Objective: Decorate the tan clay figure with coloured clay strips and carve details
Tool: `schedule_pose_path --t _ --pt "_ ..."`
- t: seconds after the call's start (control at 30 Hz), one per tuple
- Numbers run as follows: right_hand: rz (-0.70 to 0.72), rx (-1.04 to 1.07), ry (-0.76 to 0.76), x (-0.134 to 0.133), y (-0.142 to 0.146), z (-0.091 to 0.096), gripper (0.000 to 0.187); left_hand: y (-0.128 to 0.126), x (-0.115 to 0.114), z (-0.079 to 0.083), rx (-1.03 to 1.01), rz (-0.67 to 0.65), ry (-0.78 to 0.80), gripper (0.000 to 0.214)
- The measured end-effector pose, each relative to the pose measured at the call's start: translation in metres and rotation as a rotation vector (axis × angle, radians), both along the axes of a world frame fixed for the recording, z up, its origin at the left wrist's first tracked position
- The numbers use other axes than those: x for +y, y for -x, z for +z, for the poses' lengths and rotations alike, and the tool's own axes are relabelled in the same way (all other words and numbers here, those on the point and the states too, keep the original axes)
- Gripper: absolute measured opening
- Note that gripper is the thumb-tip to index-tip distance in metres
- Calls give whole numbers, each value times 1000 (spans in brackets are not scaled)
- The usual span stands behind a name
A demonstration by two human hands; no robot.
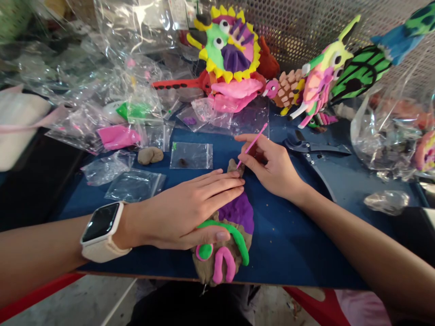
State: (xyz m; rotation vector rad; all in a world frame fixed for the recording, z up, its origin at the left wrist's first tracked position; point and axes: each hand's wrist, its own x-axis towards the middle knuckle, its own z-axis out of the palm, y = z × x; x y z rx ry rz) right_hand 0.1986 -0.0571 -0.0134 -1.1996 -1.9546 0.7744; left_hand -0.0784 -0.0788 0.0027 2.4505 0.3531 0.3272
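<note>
A flat clay figure (pixel 207 267) in grey-brown lies at the table's front edge, decorated with purple, green and pink clay. My left hand (pixel 190 203) rests flat across its upper part, fingers stretched out, covering some of it. In my right hand (pixel 268 163), thumb and fingers pinch a thin pink modelling tool (pixel 253 144). The tool's lower tip meets the narrow grey end of the figure, just past my left fingertips. A watch with a pale strap (pixel 102 228) is on my left wrist.
Behind stand colourful clay models (pixel 231 50) against a perforated metal panel (pixel 288 31). Clear plastic bags (pixel 136 183), a grey clay lump (pixel 150 155) and a pink clay packet (pixel 118 136) lie left. Black-handled pruning shears (pixel 312 148) lie right of my right hand.
</note>
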Motion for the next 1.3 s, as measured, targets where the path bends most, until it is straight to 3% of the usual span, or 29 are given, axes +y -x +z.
schedule_pose_path --t 0.53,0.8,1.3 --pt "-47 86 19 11 1 5 42 -1 1 -3 -81 -75 71 79" --pt "32 64 -54 10 6 -2 59 -1 2 -3 -94 -118 89 81" --pt "153 50 -47 7 3 -1 54 -1 1 -3 -91 -109 99 79"
